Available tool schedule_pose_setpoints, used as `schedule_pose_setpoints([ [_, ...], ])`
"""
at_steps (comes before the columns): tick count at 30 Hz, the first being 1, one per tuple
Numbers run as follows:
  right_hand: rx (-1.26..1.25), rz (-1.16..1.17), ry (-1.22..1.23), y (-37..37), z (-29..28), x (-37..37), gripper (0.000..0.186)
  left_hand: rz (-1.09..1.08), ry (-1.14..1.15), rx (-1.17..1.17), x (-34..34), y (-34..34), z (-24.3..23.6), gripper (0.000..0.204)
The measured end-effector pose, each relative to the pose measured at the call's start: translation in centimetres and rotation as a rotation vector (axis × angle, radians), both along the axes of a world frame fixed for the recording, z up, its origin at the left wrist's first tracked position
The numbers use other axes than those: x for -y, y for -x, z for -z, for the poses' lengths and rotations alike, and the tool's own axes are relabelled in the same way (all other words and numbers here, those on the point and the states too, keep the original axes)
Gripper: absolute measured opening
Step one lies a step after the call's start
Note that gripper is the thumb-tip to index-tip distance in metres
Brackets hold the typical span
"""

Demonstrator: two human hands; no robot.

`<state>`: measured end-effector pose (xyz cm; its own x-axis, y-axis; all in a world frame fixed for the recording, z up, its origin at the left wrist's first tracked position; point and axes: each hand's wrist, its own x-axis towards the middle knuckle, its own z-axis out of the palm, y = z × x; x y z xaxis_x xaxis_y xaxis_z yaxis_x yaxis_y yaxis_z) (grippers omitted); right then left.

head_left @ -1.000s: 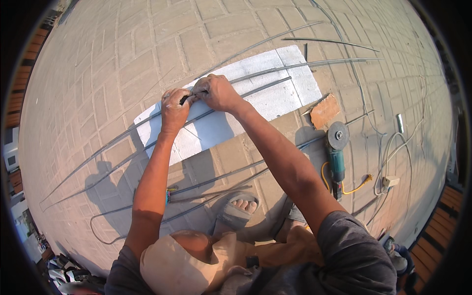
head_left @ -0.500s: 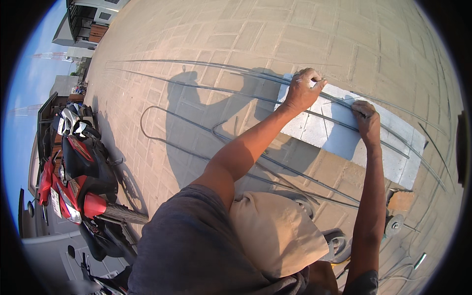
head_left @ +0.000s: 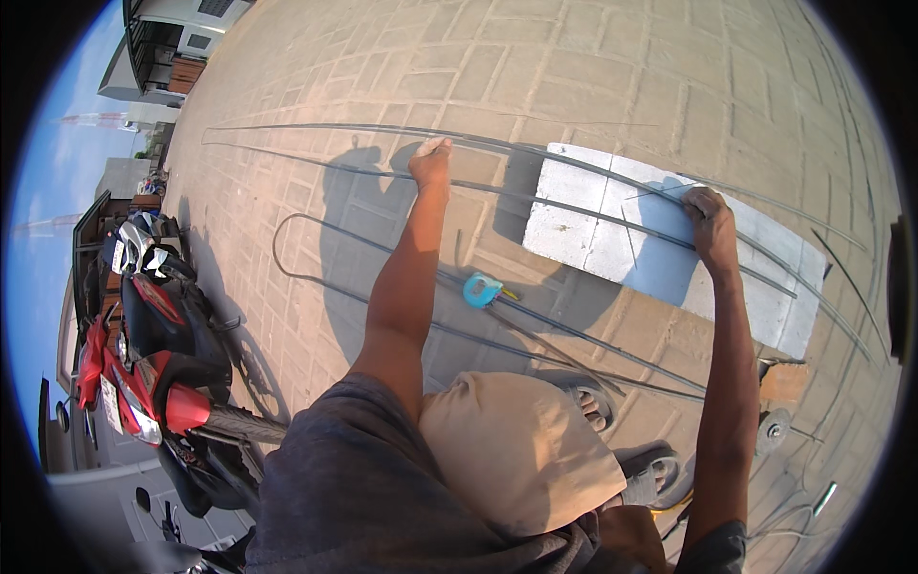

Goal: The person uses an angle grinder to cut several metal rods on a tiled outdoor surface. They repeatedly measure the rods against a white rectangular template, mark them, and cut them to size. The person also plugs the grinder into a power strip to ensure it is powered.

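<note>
Long thin grey steel rods run from the far left across white blocks lying on the paving. My left hand is at the upper rods, well left of the blocks, its fingers closed around the edge of them. Over the blocks, my right hand has its fingers curled tightly on the same upper rods. A second, lower rod passes beneath my left wrist and across the blocks. Nearer me lies a rod bent into a U, partly hidden by my left forearm.
A blue tape measure rests beside the bent rod. A cutting disc of a tool stands near my right forearm, beside a brown block. Loose rods lie at the right. Parked motorbikes line the left.
My left hand has moved left along the rods, off the blocks. My right hand stays in place. The tape measure, earlier hidden behind my left arm, now shows.
</note>
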<state>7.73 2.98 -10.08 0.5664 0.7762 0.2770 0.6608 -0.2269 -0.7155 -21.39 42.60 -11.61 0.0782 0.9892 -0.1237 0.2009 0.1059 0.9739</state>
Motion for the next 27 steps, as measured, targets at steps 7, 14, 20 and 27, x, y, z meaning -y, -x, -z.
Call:
schedule_pose_setpoints([
  [7, -0.048, 0.011, 0.001, 0.2, 0.0, -0.2, 0.009, 0.135, -0.042, -0.129, -2.1, -0.8, 0.6, 0.019],
  [14, -0.063, 0.014, -0.003, 0.3, -0.2, -0.3, 0.010, 0.161, -0.018, -0.068, -2.8, -0.6, 1.7, 0.017],
  [20, -0.045, 0.019, -0.001, 0.4, -0.2, -0.4, 0.009, 0.187, -0.008, -0.092, -3.0, -0.4, 1.9, 0.017],
  [27, -0.033, 0.034, 0.027, 0.0, -0.1, 0.3, 0.009, 0.268, -0.161, -0.317, -1.5, -1.0, 2.6, 0.016],
])
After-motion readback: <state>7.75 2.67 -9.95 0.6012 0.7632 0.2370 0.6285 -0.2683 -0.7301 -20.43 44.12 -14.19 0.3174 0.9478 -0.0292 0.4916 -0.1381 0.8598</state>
